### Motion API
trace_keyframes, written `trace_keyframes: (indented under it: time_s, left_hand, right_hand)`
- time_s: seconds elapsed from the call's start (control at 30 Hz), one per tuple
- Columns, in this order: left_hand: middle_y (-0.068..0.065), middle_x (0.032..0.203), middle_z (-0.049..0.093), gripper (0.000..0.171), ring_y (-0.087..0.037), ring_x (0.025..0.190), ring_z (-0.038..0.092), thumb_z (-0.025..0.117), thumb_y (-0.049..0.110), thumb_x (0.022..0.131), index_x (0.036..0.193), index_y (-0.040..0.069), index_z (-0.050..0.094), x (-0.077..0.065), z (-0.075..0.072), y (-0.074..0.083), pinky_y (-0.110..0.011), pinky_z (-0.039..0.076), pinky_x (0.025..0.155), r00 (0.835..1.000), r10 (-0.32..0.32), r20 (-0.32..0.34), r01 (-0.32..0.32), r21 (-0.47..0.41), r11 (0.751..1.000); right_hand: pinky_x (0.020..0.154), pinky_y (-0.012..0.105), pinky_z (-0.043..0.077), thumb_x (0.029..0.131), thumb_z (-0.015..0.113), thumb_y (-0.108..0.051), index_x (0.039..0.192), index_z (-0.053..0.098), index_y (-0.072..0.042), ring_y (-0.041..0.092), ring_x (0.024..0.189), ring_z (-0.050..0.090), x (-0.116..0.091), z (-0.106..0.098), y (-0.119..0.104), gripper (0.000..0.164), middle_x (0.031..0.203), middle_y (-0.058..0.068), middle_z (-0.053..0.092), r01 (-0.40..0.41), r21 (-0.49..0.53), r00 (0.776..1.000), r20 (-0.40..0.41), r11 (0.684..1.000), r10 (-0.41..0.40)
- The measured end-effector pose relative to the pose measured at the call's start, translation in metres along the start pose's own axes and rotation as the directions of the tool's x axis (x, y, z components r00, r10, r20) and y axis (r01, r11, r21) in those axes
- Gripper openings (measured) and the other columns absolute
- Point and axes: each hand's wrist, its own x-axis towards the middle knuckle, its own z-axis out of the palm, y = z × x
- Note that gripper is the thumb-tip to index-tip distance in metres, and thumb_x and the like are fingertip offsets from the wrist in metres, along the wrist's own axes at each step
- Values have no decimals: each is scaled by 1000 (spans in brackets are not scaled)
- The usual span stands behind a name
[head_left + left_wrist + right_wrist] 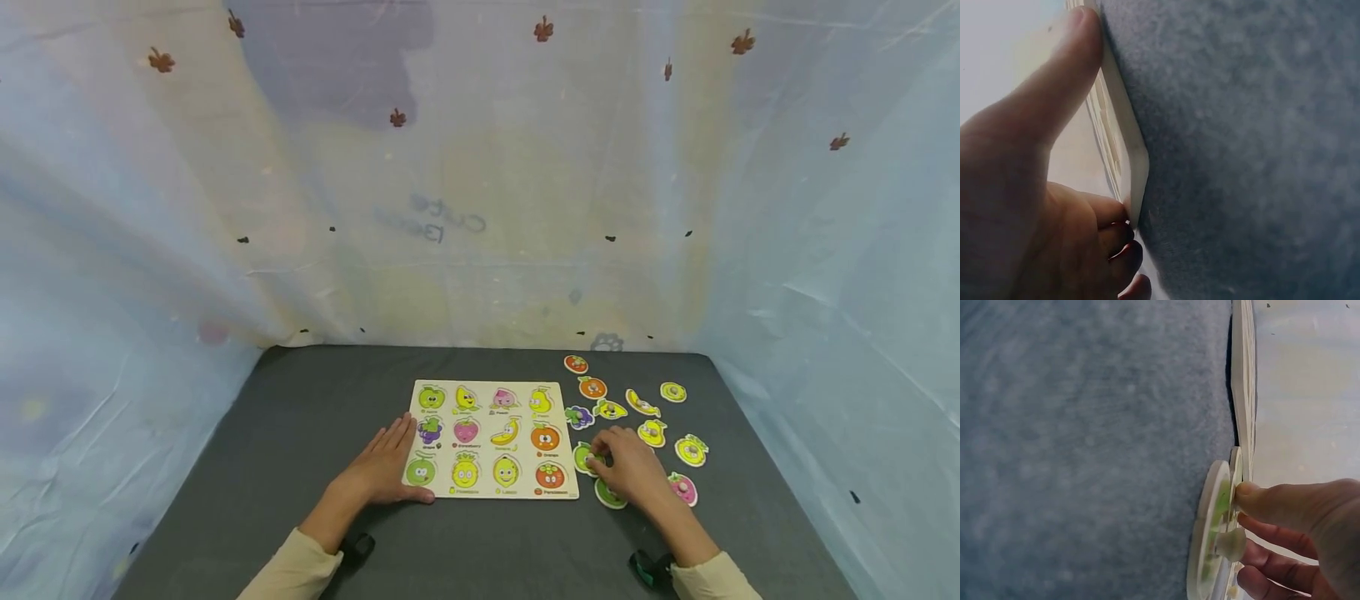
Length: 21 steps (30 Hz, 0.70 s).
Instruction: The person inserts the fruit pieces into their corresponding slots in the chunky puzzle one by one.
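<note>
A pale puzzle board [480,450] printed with fruit pictures lies flat on the dark table. Along its left edge rests my left hand [386,471], fingers straight and thumb at the near corner; the left wrist view shows the same board edge [1132,147] against the hand. By the board's right edge, my right hand [630,467] pinches a green fruit puzzle piece [583,458] between thumb and fingers, partly hiding it. Close under that hand lies another green fruit piece [609,496], whose knob [1230,545] stands out in the right wrist view.
Several knobbed fruit pieces are scattered right of the board, among them a grape piece [579,417], an orange piece [592,387], a banana piece [642,403] and a pink piece [683,489]. A pale curtain [480,208] hangs behind the dark table [480,550].
</note>
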Motion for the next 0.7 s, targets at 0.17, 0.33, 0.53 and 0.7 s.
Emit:
trace_keyframes:
  time_s: [0.17,0.33,0.53,0.7]
  left_hand:
    - [-25,178,12,135,-40,165,15,87,67,80,169,-7,16,0,-1,1,-56,15,133,1000,9,14,-9,-20,1000]
    - [-25,177,13,135,-40,165,15,86,68,80,169,-7,17,0,-4,1,-56,15,133,1000,12,11,-12,-29,999]
    - [-24,178,12,137,-39,165,14,83,74,80,169,-6,16,0,-3,-1,-56,12,134,1000,17,13,-17,-50,999]
    - [-22,178,12,138,-37,165,13,83,75,78,170,-4,17,2,2,-4,-54,13,134,1000,18,5,-18,-34,999]
  right_hand:
    - [75,41,51,93,86,-22,95,72,-16,15,85,53,4,-4,-3,15,90,-4,59,-12,-18,1000,-9,1000,12]
    - [74,42,50,92,86,-21,92,71,-15,17,85,54,10,-9,-8,16,89,-3,59,28,-27,998,-61,999,-29]
    - [74,42,51,93,86,-21,92,71,-15,16,84,55,20,-12,-13,17,89,-1,61,71,-22,994,-78,997,-73]
    - [78,44,53,94,86,-21,95,71,-15,17,88,59,28,-14,-19,16,92,-1,63,88,-12,994,-61,996,-89]
